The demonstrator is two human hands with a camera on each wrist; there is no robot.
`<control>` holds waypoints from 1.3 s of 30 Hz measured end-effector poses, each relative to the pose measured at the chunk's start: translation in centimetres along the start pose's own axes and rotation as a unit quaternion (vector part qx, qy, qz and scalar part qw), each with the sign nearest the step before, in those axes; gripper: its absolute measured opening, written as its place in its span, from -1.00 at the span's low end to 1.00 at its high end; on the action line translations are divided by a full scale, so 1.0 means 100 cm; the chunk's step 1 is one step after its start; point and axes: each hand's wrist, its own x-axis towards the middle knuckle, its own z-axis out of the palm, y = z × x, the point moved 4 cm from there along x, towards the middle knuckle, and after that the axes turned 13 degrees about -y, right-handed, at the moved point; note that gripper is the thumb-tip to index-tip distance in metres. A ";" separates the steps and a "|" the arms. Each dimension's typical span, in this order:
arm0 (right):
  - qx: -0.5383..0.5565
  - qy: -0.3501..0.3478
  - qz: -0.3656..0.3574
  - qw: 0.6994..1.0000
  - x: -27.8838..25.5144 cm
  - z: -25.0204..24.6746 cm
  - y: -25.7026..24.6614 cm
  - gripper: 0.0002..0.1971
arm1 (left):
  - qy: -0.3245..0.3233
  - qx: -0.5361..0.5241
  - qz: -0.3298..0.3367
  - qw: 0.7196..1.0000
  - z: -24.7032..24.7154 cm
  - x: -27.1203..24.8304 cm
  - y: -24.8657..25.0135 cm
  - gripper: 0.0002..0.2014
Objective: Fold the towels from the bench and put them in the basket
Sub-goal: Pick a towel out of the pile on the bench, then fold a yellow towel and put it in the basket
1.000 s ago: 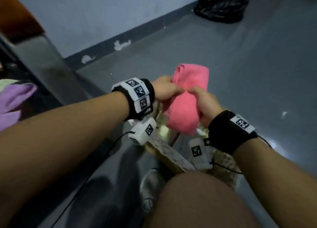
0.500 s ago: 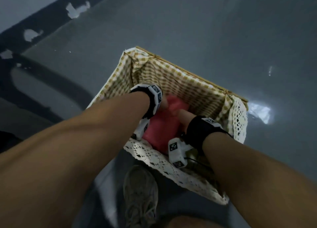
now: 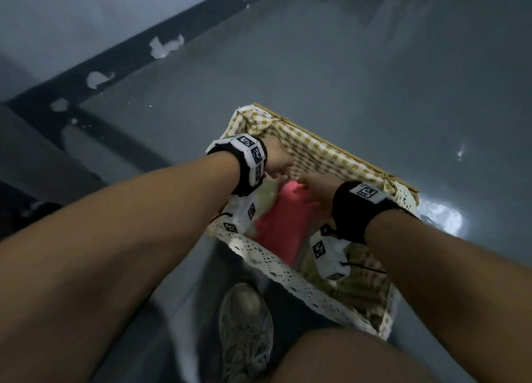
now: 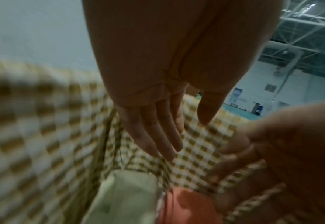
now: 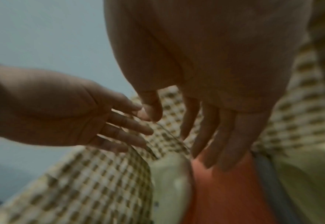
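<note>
My right hand is hanging open over the basket, fingers straight and pointing down, their tips just above or perhaps brushing the far end of the pink towel; I cannot tell which. My left hand is also open and holding nothing, fingers loosely extended beside the gingham lining, a little higher and to the left of the right one. The pink towel is lying folded inside the basket, its long axis running from the lace-trimmed near rim toward the far wall, wedged between a pale green towel on its left and a grey-blue fold on its right. Directly beneath the right fingers, it is nearer that hand, so I am judging any last press would fall to the right.
</note>
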 end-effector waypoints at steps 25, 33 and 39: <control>-0.591 -0.338 -0.334 0.651 -0.196 0.574 -0.161 -0.79 | 0.373 -0.024 -0.369 0.851 -0.031 -0.555 -0.389 -0.45; -0.646 -0.266 -0.398 0.594 -0.188 0.640 -0.133 -0.67 | 0.407 -0.030 -0.438 0.801 -0.002 -0.615 -0.451 -0.58; -0.567 -0.275 -0.488 0.604 -0.187 0.650 -0.134 -0.20 | 0.568 -0.056 -0.253 0.781 -0.015 -0.618 -0.420 -0.71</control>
